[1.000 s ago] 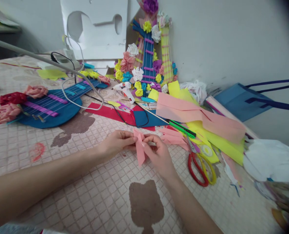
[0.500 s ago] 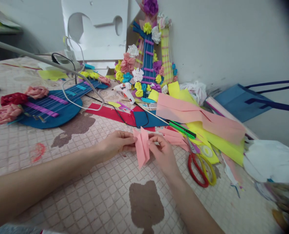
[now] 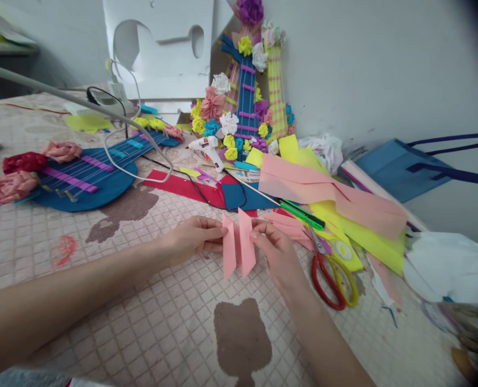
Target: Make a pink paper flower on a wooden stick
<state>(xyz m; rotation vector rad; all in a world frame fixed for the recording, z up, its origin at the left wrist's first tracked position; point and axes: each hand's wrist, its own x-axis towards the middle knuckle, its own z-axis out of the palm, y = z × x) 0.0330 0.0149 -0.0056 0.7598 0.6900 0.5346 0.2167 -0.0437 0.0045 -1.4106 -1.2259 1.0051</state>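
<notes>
Pink folded paper (image 3: 246,247): between the two hands, front and centre, over the counter (image 3: 158,328); can't tell if lower tips touch the cloth.
Paper look: plain light pink, matte, crisp; two narrow upright flaps side by side, a darker strip of the same pink in the gap.
Paper ends: cut or folded on a slant, pointed corners top and bottom; right flap's top corner slightly higher.
Left hand (image 3: 193,236): thumb and fingers pinching left edge of paper, about mid-height.
Right hand (image 3: 278,252): thumb and fingers pinching right edge, about level with the left.
Pink strips (image 3: 289,227): loose pile, same pink, just beyond right hand.
Scissors (image 3: 321,254): right of right hand, one red handle, one yellow, lying flat.
Green cutter (image 3: 302,213): above the strips, beside the large pink sheet (image 3: 331,194).
Glue gun (image 3: 209,150): white, farther back, black cord trailing forward.
Blue guitar shape (image 3: 98,185): lying to the left, paper roses at both ends.
Counter cloth: quilted grid, brown patch (image 3: 242,338) nearer the viewer than the hands.
</notes>
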